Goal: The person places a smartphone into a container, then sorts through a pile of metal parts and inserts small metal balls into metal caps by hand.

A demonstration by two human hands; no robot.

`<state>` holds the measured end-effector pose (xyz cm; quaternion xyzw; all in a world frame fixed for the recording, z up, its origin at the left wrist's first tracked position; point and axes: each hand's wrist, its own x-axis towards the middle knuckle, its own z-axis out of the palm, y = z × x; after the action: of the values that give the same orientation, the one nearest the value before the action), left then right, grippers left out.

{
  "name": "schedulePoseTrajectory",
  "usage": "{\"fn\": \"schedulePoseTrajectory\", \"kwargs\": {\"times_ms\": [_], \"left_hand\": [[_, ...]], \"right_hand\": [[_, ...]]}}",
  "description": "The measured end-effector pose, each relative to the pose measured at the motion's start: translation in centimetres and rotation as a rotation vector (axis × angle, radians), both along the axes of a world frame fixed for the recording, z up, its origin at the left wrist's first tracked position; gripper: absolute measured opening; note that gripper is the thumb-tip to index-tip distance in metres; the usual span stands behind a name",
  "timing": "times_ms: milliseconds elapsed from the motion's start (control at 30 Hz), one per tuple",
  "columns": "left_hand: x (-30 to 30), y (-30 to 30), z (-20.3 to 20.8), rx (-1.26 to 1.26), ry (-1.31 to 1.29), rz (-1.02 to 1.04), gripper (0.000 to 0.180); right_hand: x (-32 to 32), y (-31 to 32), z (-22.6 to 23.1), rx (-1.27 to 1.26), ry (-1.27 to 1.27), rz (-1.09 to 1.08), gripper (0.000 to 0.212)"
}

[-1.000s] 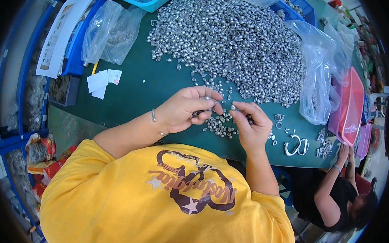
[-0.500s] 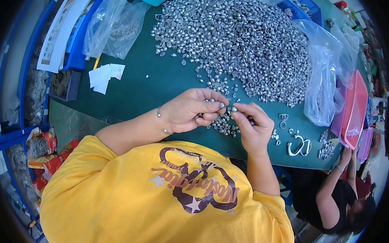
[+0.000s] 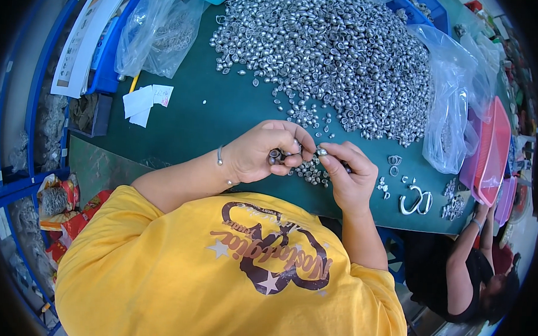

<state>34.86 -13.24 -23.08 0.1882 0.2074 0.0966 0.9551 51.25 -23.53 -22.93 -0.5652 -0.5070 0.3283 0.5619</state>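
Several small silvery cup-like metal pieces [image 3: 275, 155] lie in the curled fingers of my left hand [image 3: 268, 149]. Opposite it, my right hand [image 3: 351, 171] pinches one rounded silver metal piece [image 3: 322, 152] between thumb and forefinger, and dark shapes show under its other fingers. The two hands nearly meet; whether the left fingertips touch the pinched piece I cannot tell. Just beyond and below them lies a small scatter of the same pieces [image 3: 312, 173]. A large heap of the pieces [image 3: 328, 56] covers the far part of the green tabletop [image 3: 205, 117].
Clear plastic bags [image 3: 445, 109] and a pink basket [image 3: 492, 154] stand at right. Silver C-shaped parts [image 3: 409, 201] lie near the front edge. Paper slips [image 3: 138, 105], a plastic bag [image 3: 160, 37] and a blue bin [image 3: 108, 65] are left. Another person [image 3: 463, 266] sits at lower right.
The left fingertips have shifted, and the round piece at their tips no longer shows there. More pieces show inside the left hand. The right hand keeps its pinch, with its piece turned.
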Motion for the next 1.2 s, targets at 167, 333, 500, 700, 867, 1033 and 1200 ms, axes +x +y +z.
{"fn": "schedulePoseTrajectory", "kwargs": {"times_ms": [167, 333, 500, 700, 867, 1033, 1200], "left_hand": [[0.3, -0.4, 0.6, 0.146, 0.173, -0.005, 0.012], [0.6, -0.1, 0.8, 0.163, 0.18, 0.017, 0.015], [1.2, -0.3, 0.8, 0.333, 0.368, 0.047, 0.015], [1.1, 4.1, 1.5, 0.237, 0.196, 0.262, 0.01], [-0.6, 15.3, 3.8, 0.27, 0.008, 0.708, 0.013], [-2.3, 21.6, 3.6, -0.041, 0.032, 0.946, 0.028], [2.2, 14.9, 3.1, -0.161, -0.226, 0.6, 0.026]], "right_hand": [[-0.2, 0.2, -0.1, 0.017, -0.035, -0.001, 0.018], [0.0, 0.5, 0.1, 0.0, -0.064, 0.013, 0.019], [0.0, 0.8, 0.4, 0.005, -0.276, -0.015, 0.019], [-0.5, 0.4, -0.8, -0.157, 0.159, -0.154, 0.018], [0.0, -0.3, 0.2, -0.257, 0.569, -0.101, 0.014], [1.3, 0.2, 0.1, -0.284, 1.131, 0.047, 0.022], [1.8, 3.7, 0.3, -0.077, 1.83, -0.205, 0.031]]}}
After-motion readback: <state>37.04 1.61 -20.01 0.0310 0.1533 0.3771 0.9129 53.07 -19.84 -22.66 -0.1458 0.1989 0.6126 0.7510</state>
